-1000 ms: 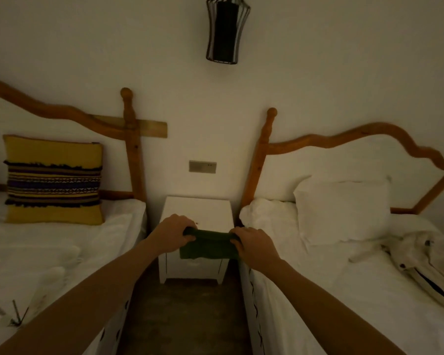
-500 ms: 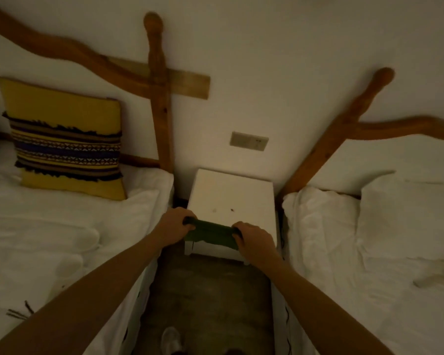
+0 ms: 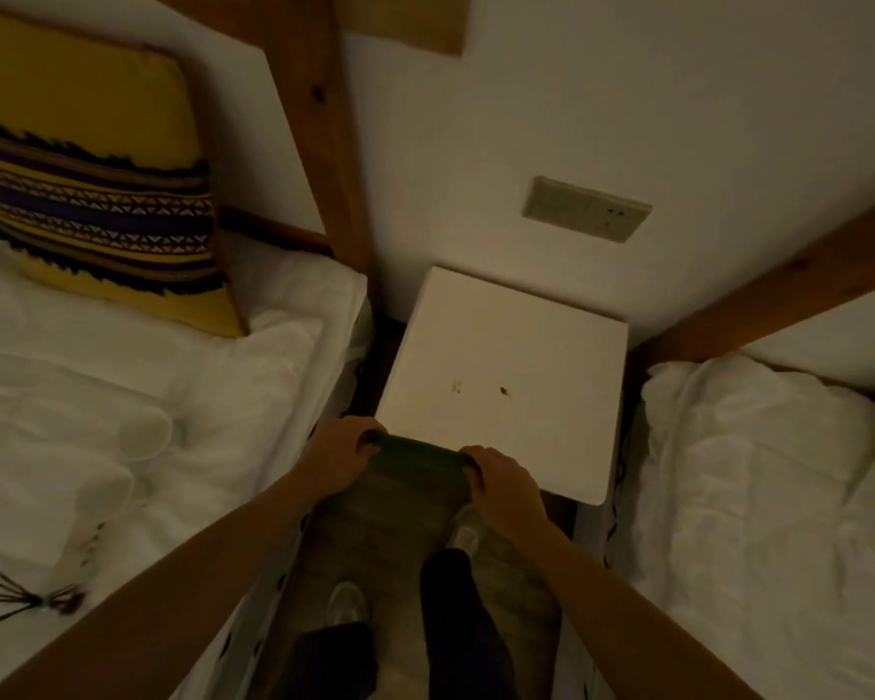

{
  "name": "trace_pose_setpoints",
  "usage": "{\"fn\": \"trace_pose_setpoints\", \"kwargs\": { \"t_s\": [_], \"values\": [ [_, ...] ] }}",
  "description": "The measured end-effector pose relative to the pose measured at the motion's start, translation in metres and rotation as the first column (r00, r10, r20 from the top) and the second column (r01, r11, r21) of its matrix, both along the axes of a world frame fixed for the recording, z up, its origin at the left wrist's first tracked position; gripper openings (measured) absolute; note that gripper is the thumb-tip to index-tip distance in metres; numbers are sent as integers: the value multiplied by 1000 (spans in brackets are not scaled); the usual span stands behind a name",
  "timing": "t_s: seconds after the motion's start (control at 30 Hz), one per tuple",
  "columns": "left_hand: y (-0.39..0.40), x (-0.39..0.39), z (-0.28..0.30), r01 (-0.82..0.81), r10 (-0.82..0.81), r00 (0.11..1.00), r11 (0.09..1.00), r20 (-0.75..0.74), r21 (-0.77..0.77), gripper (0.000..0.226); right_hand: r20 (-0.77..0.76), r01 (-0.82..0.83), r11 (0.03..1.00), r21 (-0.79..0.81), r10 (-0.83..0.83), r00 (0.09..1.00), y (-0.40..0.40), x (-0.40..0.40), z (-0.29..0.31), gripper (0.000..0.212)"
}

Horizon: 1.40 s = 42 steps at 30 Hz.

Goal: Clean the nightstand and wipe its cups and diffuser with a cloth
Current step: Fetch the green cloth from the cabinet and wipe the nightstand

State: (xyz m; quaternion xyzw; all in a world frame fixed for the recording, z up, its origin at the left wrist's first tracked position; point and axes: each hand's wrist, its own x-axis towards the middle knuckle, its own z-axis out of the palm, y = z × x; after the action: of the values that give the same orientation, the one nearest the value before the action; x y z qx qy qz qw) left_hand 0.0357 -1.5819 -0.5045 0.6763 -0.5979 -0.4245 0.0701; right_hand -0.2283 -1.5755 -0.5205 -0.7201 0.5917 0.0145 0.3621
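A white nightstand (image 3: 506, 356) stands against the wall between two beds; two small dark specks lie on its top. I hold a dark green cloth (image 3: 415, 459) stretched between both hands just in front of its near edge. My left hand (image 3: 339, 457) grips the cloth's left end and my right hand (image 3: 501, 479) grips its right end. Two white cups (image 3: 142, 431) lie on the left bed, and a bundle of dark diffuser sticks (image 3: 26, 598) lies near that bed's front.
A yellow striped cushion (image 3: 92, 194) leans at the head of the left bed (image 3: 223, 376). The right bed (image 3: 758, 497) has white bedding. Wooden headboard posts flank the nightstand. A wall socket (image 3: 584, 208) sits above it. My feet stand in the narrow floor gap.
The view has tilted down and moved closer to the nightstand, so its top fills more of the frame. Both hands keep hold of the cloth at its near edge.
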Motion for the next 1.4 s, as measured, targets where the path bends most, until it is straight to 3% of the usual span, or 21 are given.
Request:
{"fn": "trace_pose_setpoints", "kwargs": {
  "t_s": [0.33,0.43,0.5,0.57,0.63,0.7,0.83,0.93,1.0,1.03,1.17,1.2,1.23,1.3,1.33,1.37,1.4],
  "values": [
    [-56,-11,-107,-3,4,1000,996,-8,86,23,74,24,990,142,-35,997,-78,-14,-107,29],
    [-82,-6,-136,-36,36,999,999,-8,38,24,-40,28,999,-22,-29,999,-91,-7,-131,33],
    [-92,-4,-151,-68,68,998,998,-6,-7,30,-127,-134,969,-208,109,986,-93,0,-141,43],
    [-94,-3,-164,-100,99,995,993,-18,-65,46,-140,-434,829,-353,412,900,-95,7,-152,54],
    [-94,-1,-179,-178,177,984,982,-27,-67,59,-159,-697,581,-420,709,687,-103,14,-171,59],
    [-96,2,-190,-292,291,955,956,-55,-9,72,-150,-809,406,-425,850,505,-116,25,-188,56],
    [-119,3,-209,-383,382,908,923,-171,29,74,-70,-824,344,-451,906,417,-142,53,-223,55],
    [-146,-8,-221,-420,485,776,874,-404,244,75,-50,-782,334,-526,906,421,-151,62,-240,55],
    [-162,-16,-226,-516,671,581,741,-460,430,70,-57,-758,348,-551,891,451,-157,65,-244,54],
    [-168,-18,-229,-549,738,488,675,-466,493,67,-64,-746,370,-553,874,481,-162,66,-244,54],
    [-174,-15,-237,-611,823,270,548,-500,571,66,-136,-644,551,-531,695,706,-217,68,-240,53],
    [-170,-14,-240,-629,832,277,535,-480,564,66,-161,-596,600,-533,621,768,-236,67,-239,53],
    [-166,-13,-244,-634,807,393,585,-440,506,66,-179,-541,642,-543,540,822,-255,65,-239,53],
    [-164,-19,-244,-529,566,777,825,-276,200,55,-203,-417,720,-555,369,907,-290,59,-239,54],
    [-166,-25,-241,-438,426,883,899,-196,-24,50,-211,-352,758,-549,282,936,-304,55,-240,54],
    [-171,-31,-239,-308,282,947,935,-154,-178,52,-217,-281,794,-539,191,957,-314,52,-240,55],
    [-177,-39,-235,-237,206,966,947,-158,-216,56,-222,-205,824,-528,99,970,-320,50,-241,55]
  ]
}}
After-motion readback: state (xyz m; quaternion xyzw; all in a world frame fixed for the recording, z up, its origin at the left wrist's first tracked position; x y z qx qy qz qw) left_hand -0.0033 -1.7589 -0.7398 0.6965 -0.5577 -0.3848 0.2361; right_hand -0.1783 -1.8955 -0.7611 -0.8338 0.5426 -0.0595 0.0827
